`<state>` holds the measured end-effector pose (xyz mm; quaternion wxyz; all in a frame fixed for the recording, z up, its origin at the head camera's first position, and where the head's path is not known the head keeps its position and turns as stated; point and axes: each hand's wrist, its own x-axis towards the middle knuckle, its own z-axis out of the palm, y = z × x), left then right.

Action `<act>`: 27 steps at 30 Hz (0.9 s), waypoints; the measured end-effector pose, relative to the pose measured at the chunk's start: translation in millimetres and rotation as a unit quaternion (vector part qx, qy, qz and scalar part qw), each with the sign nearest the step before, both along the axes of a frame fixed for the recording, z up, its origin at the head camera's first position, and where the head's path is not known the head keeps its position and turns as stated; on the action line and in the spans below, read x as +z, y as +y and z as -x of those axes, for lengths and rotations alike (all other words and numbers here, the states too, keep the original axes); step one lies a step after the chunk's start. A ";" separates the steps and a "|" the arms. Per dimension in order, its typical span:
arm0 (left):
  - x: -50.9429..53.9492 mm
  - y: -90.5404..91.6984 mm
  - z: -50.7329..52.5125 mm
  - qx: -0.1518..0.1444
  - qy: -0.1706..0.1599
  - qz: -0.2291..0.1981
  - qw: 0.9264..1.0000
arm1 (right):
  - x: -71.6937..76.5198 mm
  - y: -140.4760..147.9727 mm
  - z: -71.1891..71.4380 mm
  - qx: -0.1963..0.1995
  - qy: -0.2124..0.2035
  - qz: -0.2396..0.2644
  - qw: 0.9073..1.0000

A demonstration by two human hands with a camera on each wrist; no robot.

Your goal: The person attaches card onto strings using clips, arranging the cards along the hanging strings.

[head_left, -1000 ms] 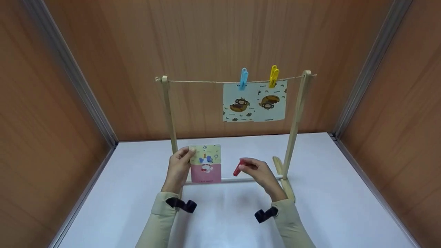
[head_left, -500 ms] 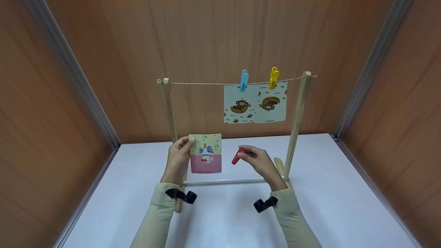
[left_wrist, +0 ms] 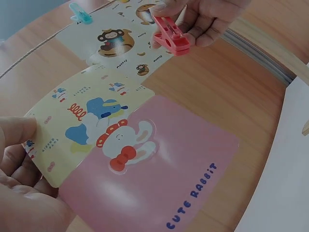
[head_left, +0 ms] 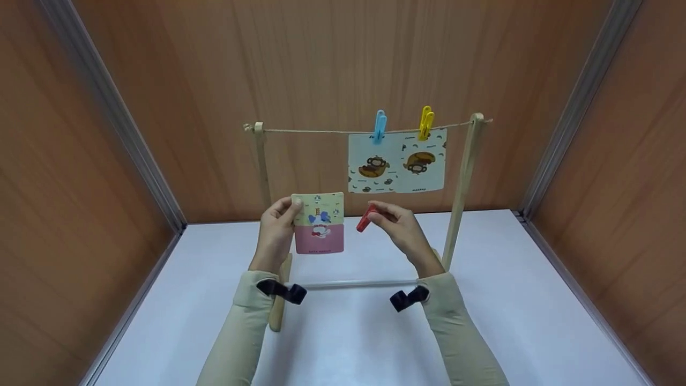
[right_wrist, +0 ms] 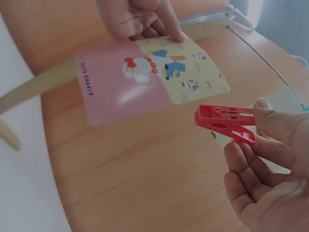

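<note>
My left hand (head_left: 276, 233) pinches a yellow-and-pink card (head_left: 320, 236) by its upper left edge, thumb in front. A rabbit and the words "CUTE RABBIT" are printed on the pink half, as the left wrist view shows. To the right of the card, my right hand (head_left: 402, 230) holds a red clothespin (right_wrist: 226, 121) between thumb and fingers, its tip towards the card but apart from it. Above both hands a string (head_left: 311, 131) runs between two posts. From it hangs a pale monkey-print sheet (head_left: 396, 166), held by a blue clothespin (head_left: 380, 127) and a yellow clothespin (head_left: 426, 123).
A wooden post (head_left: 261, 166) stands at the left of the string, another wooden post (head_left: 462, 187) at the right. A white crossbar (head_left: 353, 284) joins them low down. Wood-grain panels enclose the white tabletop (head_left: 353, 343).
Both hands have risen towards the string, the left with the card and the right with the red clothespin. The hanging sheet and its clothespins stay on the string.
</note>
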<state>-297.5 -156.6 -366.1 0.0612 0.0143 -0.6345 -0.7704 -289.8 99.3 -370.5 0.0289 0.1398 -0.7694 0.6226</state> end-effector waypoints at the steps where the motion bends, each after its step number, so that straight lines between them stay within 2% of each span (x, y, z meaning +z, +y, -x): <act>1: 1.6 0.1 0.6 0.001 0.002 0.001 1.000 | 2.1 -0.7 1.0 0.002 0.004 -0.001 1.000; 5: 8.3 1.2 2.6 0.006 0.015 -0.008 1.000 | 11.4 -4.0 5.4 0.008 0.017 0.002 1.000; 16: 25.4 -0.2 9.9 0.010 0.018 0.002 1.000 | 47.6 -10.0 13.7 0.018 0.052 0.004 0.998; 23: 34.9 -0.6 12.1 0.005 0.020 -0.002 1.000 | 60.8 -14.8 16.7 0.021 0.083 0.008 0.996; 27: 38.9 0.6 13.8 0.007 0.032 -0.005 0.999 | 68.5 -18.3 16.4 0.020 0.096 0.010 0.995</act>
